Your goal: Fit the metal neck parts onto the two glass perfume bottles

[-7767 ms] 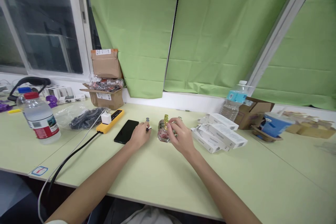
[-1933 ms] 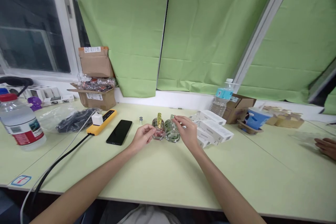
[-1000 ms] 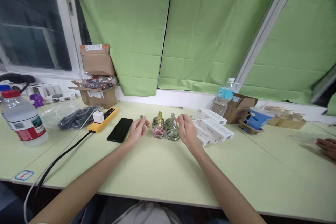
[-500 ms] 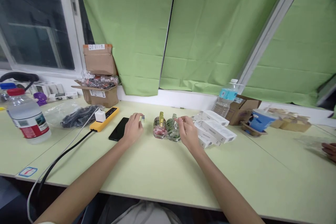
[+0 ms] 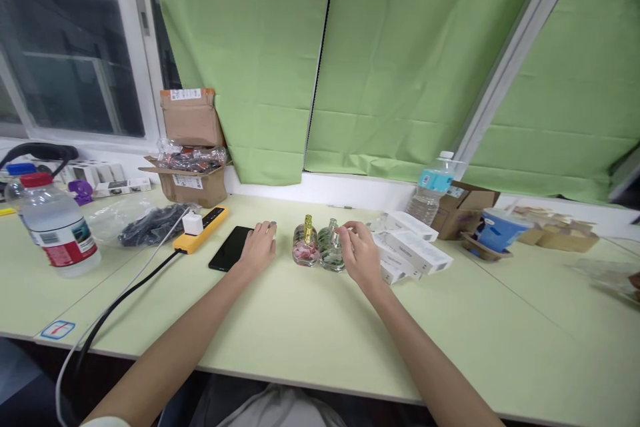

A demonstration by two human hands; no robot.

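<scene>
**Both hands down at the two small bottles**

Flat on the pale green table (image 5: 300, 327), palm down: left hand (image 5: 260, 248), fingers loosely bent, tips over a tiny grey cap (image 5: 273, 223) at its one o'clock. Hard to tell from this angle whether pinched or merely covered. Just at nine o'clock of that hand, a black phone (image 5: 230, 248); further toward ten, a yellow power strip (image 5: 201, 230).

At three o'clock of the left hand, standing upright and touching side by side: pink bottle (image 5: 305, 247) with a gold sprayer, then green-tinted bottle (image 5: 331, 250). Against the neck of the latter, from its three o'clock: right hand (image 5: 361, 255), thumb and forefinger closed in a light pinch on it, the other fingers curled. Behind that hand, toward two o'clock, a stack of white boxes (image 5: 410, 250).

Judged as a settling step: bottles set down together, one steadied, the small cap under the other hand. Called for by any move with that cap: a fine fingertip pinch and a straight lift, clear of the phone's edge. Called for at the green-tinted bottle: a steady hold, no sideways push into its pink neighbour.
</scene>
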